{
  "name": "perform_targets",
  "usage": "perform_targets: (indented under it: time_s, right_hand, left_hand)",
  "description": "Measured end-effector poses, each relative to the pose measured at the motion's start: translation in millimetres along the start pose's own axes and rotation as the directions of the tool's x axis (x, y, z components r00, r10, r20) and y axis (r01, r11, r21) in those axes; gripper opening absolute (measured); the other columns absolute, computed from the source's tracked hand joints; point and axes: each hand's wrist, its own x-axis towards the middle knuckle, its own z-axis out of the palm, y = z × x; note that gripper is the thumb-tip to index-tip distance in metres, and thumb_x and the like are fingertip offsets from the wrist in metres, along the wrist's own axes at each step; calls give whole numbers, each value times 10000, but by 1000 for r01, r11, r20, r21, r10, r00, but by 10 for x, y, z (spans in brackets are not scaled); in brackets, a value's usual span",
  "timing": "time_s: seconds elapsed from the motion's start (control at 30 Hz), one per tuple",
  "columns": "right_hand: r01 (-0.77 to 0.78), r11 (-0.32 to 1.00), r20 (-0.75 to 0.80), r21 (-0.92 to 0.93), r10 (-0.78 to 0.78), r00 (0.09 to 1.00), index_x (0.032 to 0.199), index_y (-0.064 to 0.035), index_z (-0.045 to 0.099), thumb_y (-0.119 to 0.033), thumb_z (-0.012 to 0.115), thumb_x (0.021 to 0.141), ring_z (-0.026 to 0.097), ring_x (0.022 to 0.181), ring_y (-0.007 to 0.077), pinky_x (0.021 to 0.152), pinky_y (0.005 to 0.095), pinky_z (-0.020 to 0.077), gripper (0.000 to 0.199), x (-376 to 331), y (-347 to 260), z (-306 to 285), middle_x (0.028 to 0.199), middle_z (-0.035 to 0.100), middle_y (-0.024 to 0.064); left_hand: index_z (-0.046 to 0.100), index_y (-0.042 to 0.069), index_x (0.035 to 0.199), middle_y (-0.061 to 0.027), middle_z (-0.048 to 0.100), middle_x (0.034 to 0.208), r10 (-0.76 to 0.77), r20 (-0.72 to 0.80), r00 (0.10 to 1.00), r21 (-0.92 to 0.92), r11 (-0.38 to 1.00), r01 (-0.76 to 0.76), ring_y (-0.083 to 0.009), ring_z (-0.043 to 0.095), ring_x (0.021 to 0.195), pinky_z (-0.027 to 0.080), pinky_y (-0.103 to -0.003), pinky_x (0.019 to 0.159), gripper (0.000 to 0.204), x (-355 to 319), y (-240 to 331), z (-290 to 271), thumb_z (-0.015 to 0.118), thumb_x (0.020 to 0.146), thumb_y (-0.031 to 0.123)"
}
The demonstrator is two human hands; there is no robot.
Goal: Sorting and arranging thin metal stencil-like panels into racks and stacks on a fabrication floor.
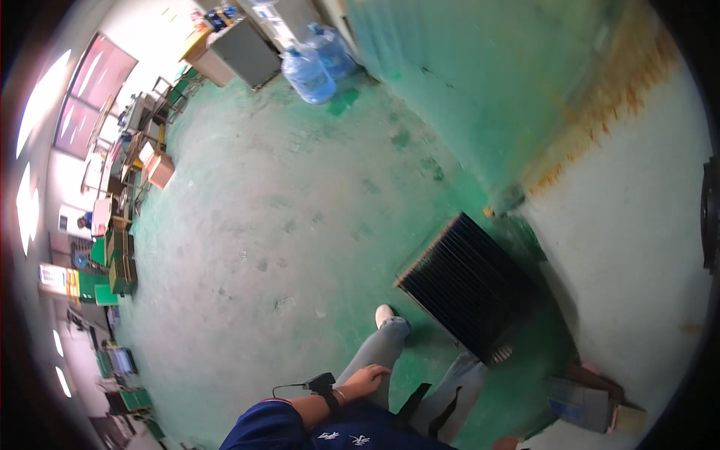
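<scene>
Left hand hangs loose and empty by the thigh, wrist strapped with a small black device; right hand barely shows, grip unreadable. Black ribbed panel leans at the wall's foot just beside the leading shoe, so a careless stride risks clipping and toppling it.

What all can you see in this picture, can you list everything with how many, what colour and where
Floor: one, worn green, fills the middle.
Wall: one, green and white with rusty stains, right side.
Stack of ribbed trays: one, black, on the floor by the wall.
Water jugs: two, blue, top centre near a grey cabinet.
Cardboard box: one, brown, upper left.
Desks and clutter: several, mixed colours, along the left edge.
Flat packages: a few, grey and brown, lower right.
Shoe: one seen, white, stepping forward.
Legs: two, grey trousers.
Left hand: empty, by the thigh, black wrist device.
Right hand: barely visible at the bottom edge.
</scene>
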Motion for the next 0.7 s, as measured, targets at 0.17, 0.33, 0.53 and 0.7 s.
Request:
perform_targets:
  time_s: [0.17, 0.33, 0.53, 0.7]
  right_hand:
    - [-99, 958, 250, 271, 30, 968, 1051, -115, 615, -304, 547, 872, 550, 884, 227, 776, 426, 472, 269, -1384, -2503, 1182, 1067, 574, 78]
    - [483, 875, 191, 7, -475, 859, 975, -38, 578, -168, 515, 887, 611, 711, 147, 547, 280, 499, 169, -822, -3781, 1532, 819, 613, 61]
    - [669, 742, 98, 32, -669, 737, 1034, -23, 559, -126, 419, 917, 596, 681, 134, 548, 244, 488, 209, -1318, -5334, 1426, 868, 603, 80]
    - [553, 832, 107, 35, -554, 826, 962, -43, 544, -166, 401, 913, 534, 522, 129, 411, 247, 425, 196, -1143, -5265, 1559, 712, 558, 49]
  left_hand:
    - [565, 81, 1115, -174, 558, 1105, -204, -251, 946, -33, 979, 202, -336, 507, 1063, 386, -378, 942, 347, -1367, -756, -751, 465, 789, 141]
    - [496, 49, 1210, -129, 576, 1106, -766, 166, 621, -76, 618, 782, -249, 556, 969, 417, -330, 887, 391, -3018, -2470, 183, 420, 889, 260]
    - [511, 49, 1187, -128, 582, 1081, -852, 42, 521, -553, 414, 723, -243, 561, 950, 423, -326, 868, 375, -3208, -2284, 548, 429, 883, 252]
    - [523, 48, 1168, -128, 587, 1059, -778, -203, 594, -737, 521, 431, -238, 565, 934, 428, -324, 853, 361, -2954, -1896, 535, 436, 877, 245]
